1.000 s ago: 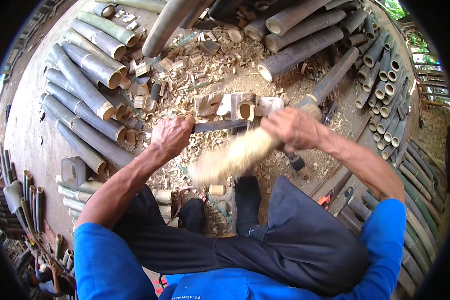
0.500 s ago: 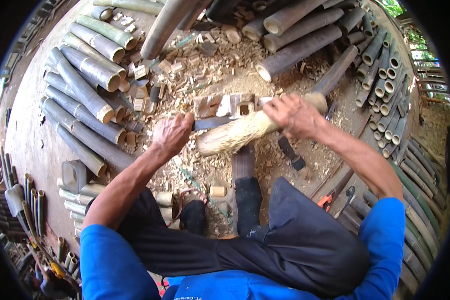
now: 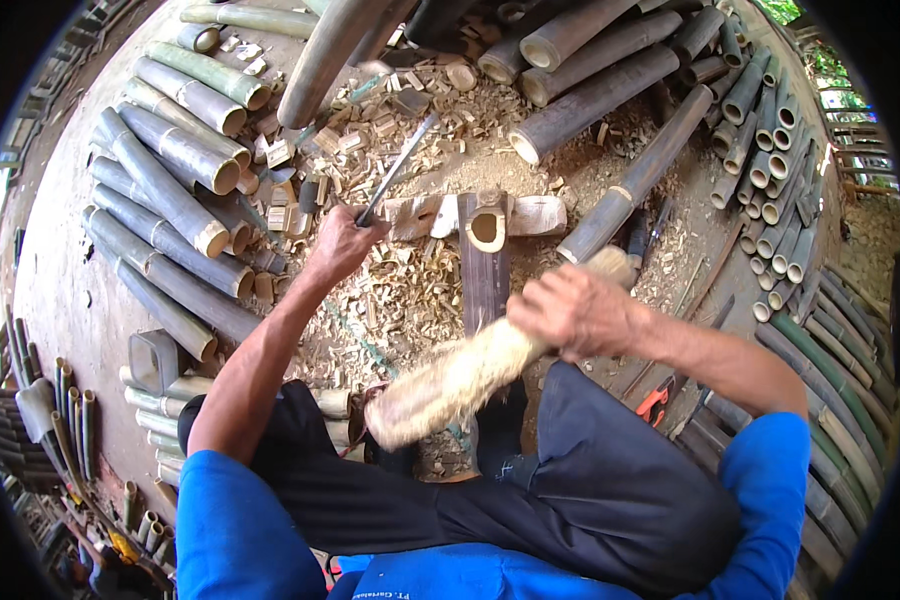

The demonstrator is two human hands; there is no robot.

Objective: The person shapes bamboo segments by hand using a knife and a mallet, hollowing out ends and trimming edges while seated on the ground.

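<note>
My left hand is closed round the handle of a long narrow knife, whose blade points up and away from me. My right hand grips a thick, frayed wooden mallet, which slants down to the left above my lap. A dark bamboo tube lies between my legs and points away from me. Its pale cut end rests at a worn wooden block and shows a hole. Neither the knife nor the mallet touches the tube.
Wood chips and shavings cover the ground around the block. Bamboo tubes lie stacked at the left, the far right and the right. An orange-handled tool lies beside my right knee, and a clear plastic container stands at the left.
The knife has swung from lying level near the tube's end to pointing away from me. The mallet has come down and back toward my lap, uncovering the tube's cut end.
</note>
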